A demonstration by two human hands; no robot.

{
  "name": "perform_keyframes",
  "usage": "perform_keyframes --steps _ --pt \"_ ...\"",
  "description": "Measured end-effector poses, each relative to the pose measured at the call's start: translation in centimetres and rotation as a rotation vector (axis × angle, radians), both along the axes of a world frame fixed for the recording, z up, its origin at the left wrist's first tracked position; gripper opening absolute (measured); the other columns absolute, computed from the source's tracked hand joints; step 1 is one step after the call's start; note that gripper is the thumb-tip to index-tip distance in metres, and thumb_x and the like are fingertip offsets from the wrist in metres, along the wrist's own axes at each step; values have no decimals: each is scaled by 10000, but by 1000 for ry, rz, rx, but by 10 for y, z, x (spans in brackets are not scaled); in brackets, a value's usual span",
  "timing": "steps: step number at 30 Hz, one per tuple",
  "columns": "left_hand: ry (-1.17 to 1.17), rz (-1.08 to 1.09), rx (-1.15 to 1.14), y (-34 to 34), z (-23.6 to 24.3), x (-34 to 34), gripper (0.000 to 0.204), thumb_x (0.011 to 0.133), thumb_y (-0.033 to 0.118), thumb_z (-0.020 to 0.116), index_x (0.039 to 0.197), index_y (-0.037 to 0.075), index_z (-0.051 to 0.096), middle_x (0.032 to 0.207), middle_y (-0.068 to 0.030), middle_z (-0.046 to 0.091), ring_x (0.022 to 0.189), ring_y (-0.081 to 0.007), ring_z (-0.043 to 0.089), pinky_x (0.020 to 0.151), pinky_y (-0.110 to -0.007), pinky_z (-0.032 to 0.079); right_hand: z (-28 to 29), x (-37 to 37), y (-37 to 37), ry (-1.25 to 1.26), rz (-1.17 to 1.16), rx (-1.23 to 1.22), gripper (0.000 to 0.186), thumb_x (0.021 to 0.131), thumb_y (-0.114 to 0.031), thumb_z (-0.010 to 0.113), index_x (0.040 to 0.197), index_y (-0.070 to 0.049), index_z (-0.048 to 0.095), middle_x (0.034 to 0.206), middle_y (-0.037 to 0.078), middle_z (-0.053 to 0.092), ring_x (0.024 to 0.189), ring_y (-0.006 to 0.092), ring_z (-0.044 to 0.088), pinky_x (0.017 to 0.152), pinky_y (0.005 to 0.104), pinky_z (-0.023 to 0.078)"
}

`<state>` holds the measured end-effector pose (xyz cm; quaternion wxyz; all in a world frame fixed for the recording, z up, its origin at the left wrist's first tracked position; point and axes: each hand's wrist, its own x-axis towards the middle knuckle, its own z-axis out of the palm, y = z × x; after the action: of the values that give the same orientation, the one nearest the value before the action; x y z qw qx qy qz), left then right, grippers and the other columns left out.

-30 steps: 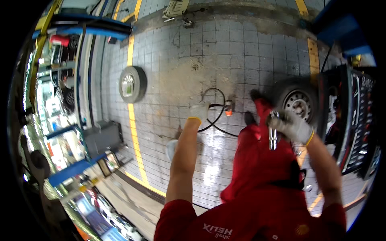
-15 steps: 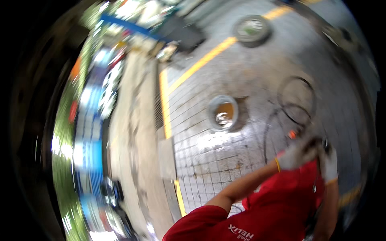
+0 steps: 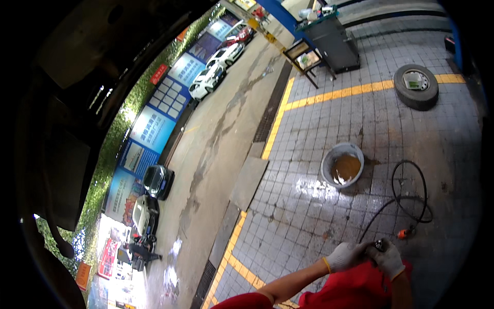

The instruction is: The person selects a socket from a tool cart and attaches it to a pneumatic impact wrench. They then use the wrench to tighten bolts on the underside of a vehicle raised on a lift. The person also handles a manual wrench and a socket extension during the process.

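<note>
Both my hands wear pale work gloves with yellow cuffs and meet in front of my red clothing. My left hand (image 3: 343, 258) is closed, its darkened fingertips pressed up to the right one; what they grip is hidden. My right hand (image 3: 391, 261) is closed round a small dark metal part (image 3: 380, 244), whose round, shiny end pokes out at the top. Its exact kind is too small to tell. Just beyond the hands, a black hose (image 3: 395, 181) lies looped on the tiles, with an orange-and-black piece (image 3: 406, 233) beside it.
A grey tub (image 3: 326, 166) of brownish liquid stands on wet tiles ahead. Farther off lie a wheel (image 3: 418, 100) with a small box on it, a dark framed stand (image 3: 303, 55) and a grey cabinet (image 3: 333, 44). Dark machinery overhangs at left; parked cars (image 3: 207, 81) line the driveway.
My view has swung, so the tub, wheel and hose sit farther right and lower, and the blur is gone. Both hands stay together, now lower in the picture.
</note>
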<state>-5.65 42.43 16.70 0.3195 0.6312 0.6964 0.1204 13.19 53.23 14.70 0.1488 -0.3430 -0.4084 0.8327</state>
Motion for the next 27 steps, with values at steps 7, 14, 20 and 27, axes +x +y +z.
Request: perform_keyframes --steps 7,14,20,27 --pt "-343 458 -19 -52 20 -91 350 1028 381 700 1193 83 622 806 -84 693 666 -218 686 619 -370 538 46 -52 41 -50 -133 239 217 953 -143 746 1102 -58 614 735 -12 598 579 80 537 502 269 446" --pt "-799 641 -41 -15 61 -91 467 1110 483 516 1125 42 670 705 2 590 566 -86 551 520 -265 451 78 -135 3 104 -232 168 130 1010 -158 697 1101 -80 647 703 -28 580 575 57 521 515 248 426" --pt "-863 634 -147 -10 85 -72 355 1147 369 476 1227 40 584 748 2 583 528 -88 514 475 -268 425 101 -147 -6 297 -355 28 156 1024 -163 688 1111 -79 591 730 -4 552 576 98 532 524 272 454" --pt "-573 277 -258 -21 65 -78 366 1059 312 661 1274 21 602 1000 -55 697 676 -108 635 528 -277 507 137 -135 4 361 -265 209 201 985 -55 688 1157 -37 586 841 32 625 692 111 607 624 276 523"
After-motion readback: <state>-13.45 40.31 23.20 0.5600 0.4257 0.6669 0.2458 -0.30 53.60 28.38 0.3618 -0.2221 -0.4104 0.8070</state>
